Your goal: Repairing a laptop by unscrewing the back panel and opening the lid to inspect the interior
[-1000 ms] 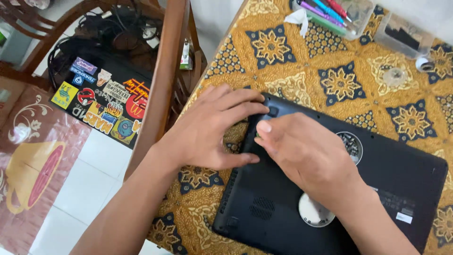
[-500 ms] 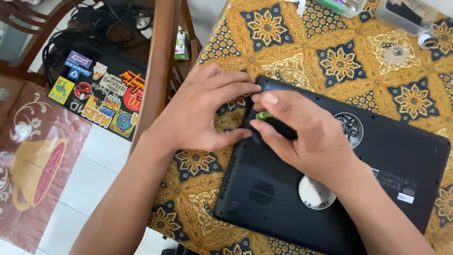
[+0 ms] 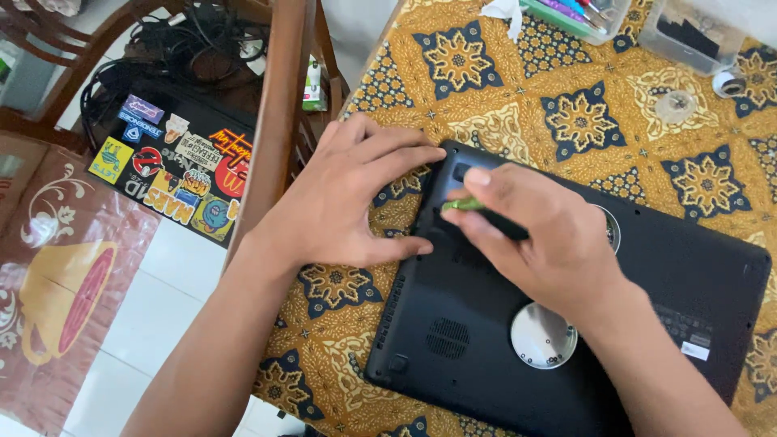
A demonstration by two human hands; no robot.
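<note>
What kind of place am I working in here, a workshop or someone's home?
Likely a home: a patterned tablecloth under the upturned laptop, a wooden chair, white floor tiles and a sticker-covered case on the floor.

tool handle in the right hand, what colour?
Green with black, seen in the head view: screwdriver handle pinched in the right hand.

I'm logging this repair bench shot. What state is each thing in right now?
Laptop: shut, lying upside down on the patterned tablecloth, base cover on.
Screwdriver: pinched in the right hand, tip end at the laptop's corner.
Left hand: flat, fingers touching the laptop's edge.
Clear box: lid cannot be made out.
Stickered case: shut, on the floor.
</note>
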